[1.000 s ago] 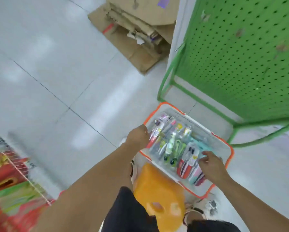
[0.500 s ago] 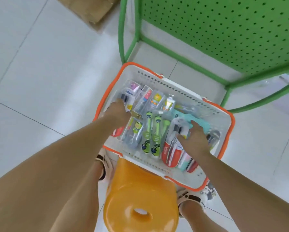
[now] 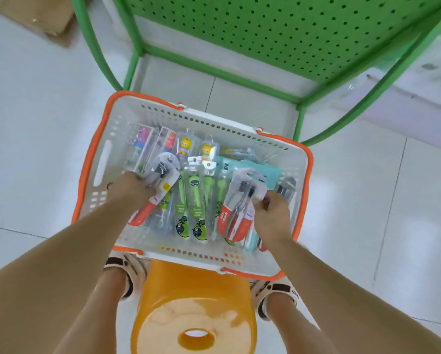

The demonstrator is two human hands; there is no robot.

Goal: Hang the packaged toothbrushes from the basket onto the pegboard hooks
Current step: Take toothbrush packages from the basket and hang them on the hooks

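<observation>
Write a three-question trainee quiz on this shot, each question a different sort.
1. True or false: the left hand grips a red-and-white toothbrush pack.
2. The basket rim is: A blue, B orange, C black.
3. Fill in: in front of the basket stands the green ___.

Key: 1 true; 2 B; 3 pegboard. Note: the right hand pinches the other red-and-white pack.
</observation>
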